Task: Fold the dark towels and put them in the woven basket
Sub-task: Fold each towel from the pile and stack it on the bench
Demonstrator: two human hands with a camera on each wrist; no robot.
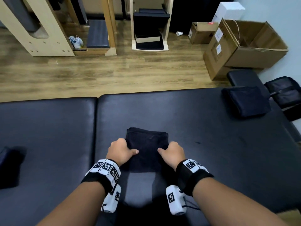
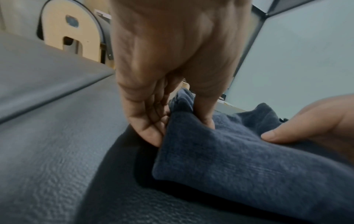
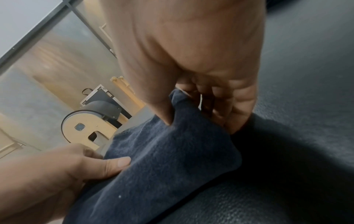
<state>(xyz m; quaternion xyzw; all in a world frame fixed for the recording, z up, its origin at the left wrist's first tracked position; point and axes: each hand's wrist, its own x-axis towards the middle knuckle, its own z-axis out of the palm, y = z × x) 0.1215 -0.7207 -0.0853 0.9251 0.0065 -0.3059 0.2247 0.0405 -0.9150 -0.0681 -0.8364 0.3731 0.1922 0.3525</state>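
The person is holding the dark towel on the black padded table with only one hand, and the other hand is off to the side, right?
Not quite. Both hands hold the dark towel on the black padded table: the left hand pinches its left edge and the right hand pinches its right edge. The head view shows it, and both wrist views confirm the grips.

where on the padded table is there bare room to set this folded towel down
Bare padded table lies between the held towel and the folded towel at the far right corner; the left pad is bare too. Crowded only around both hands' grip.
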